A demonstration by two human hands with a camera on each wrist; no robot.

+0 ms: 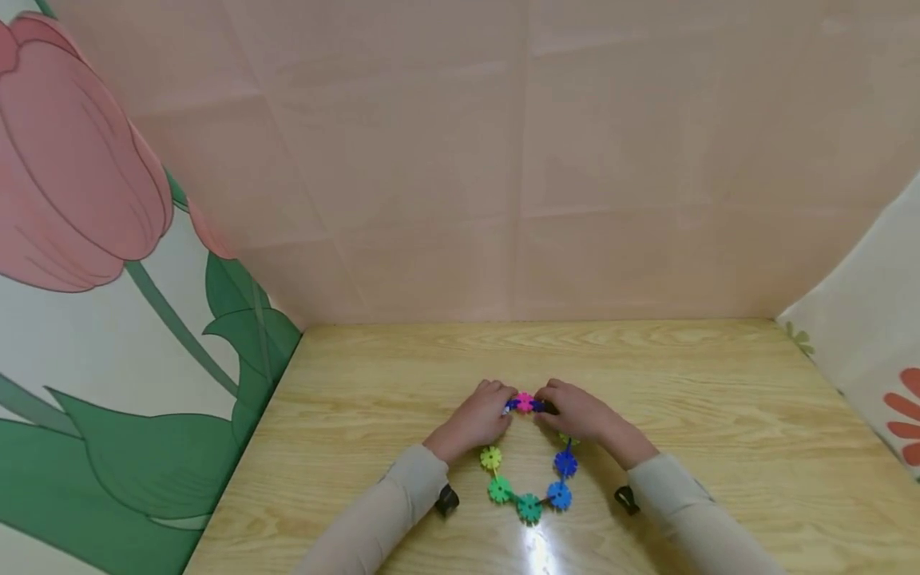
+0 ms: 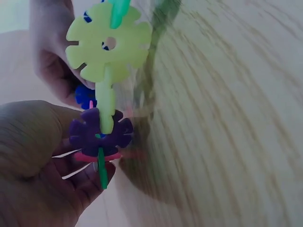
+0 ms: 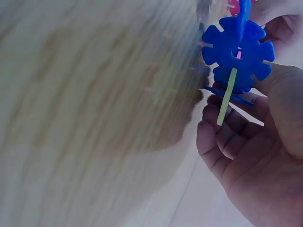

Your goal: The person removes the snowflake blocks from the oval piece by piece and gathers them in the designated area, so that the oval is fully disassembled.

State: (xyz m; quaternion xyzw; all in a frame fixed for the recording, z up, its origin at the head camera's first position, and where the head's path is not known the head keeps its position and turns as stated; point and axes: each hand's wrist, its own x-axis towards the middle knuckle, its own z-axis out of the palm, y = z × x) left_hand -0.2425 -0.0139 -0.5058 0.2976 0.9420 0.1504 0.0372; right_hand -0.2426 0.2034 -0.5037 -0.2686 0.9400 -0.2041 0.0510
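Chain of multicoloured notched plastic discs, qty one, lies looped on one pale wood-grain table. One pink flower-shaped disc sits far side, between left hand and right hand. Both hands pinch the chain; two beige-sleeved forearms angle inward.
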